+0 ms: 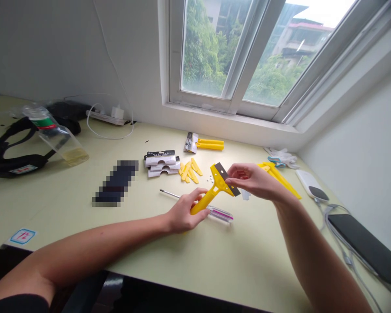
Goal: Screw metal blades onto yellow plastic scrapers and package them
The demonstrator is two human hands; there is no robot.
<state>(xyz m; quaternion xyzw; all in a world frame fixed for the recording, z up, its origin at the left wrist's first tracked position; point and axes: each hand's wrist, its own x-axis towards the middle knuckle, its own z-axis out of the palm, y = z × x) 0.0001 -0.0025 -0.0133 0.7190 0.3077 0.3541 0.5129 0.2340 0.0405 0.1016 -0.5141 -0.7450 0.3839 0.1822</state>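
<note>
My left hand (184, 214) grips the handle of a yellow plastic scraper (215, 188) held above the pale desk (195, 256). A dark blade sits along the scraper's head. My right hand (252, 179) pinches that head and blade at its right end. Under the scraper lies a screwdriver (211, 212) with a clear pink handle, its metal shaft pointing left.
Small yellow parts (189, 170) and white blade boxes (162, 163) lie behind the hands. Another yellow scraper (204, 144) rests near the window sill, more yellow pieces (282, 178) to the right. A plastic bottle (54, 132), black straps, a power strip, a mouse (313, 184) and a dark phone (366, 245) ring the desk.
</note>
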